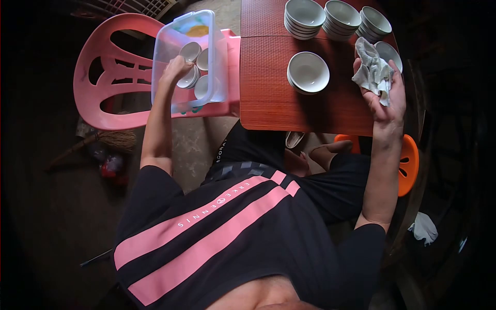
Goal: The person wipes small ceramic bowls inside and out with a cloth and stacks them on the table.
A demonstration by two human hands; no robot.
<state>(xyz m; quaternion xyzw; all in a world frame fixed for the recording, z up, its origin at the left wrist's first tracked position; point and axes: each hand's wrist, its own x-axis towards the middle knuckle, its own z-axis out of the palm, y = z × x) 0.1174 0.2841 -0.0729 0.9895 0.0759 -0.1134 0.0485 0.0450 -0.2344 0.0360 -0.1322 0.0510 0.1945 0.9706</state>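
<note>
From where I stand, the left hand [178, 68] reaches into a tall clear plastic bin [220, 62], and its fingertips are at a small round white bowl [186, 81]; whether they pinch it, I cannot tell. To handle this bowl well, in my judgement, the thumb should be inside the rim and the fingers outside, because other white bowls [203, 60] sit just beside and can knock. The right hand [393, 102] is palm up and spread, with a crumpled pale fabric cloth [373, 72] lying across it; better, I think, to gather its loose corners. Just beyond that hand is one more white bowl [391, 52] (if they touch, I cannot see). Between the hands, on the red-brown rectangular table [263, 103], stands a short stack of white bowls [309, 71]; ahead of the right hand are three taller stacks [342, 14]. Below the left hand, a pink plastic chair [81, 72] bears the bin. Farther to its left, on the dim floor [188, 150], lies a straw broom [118, 138].
</note>
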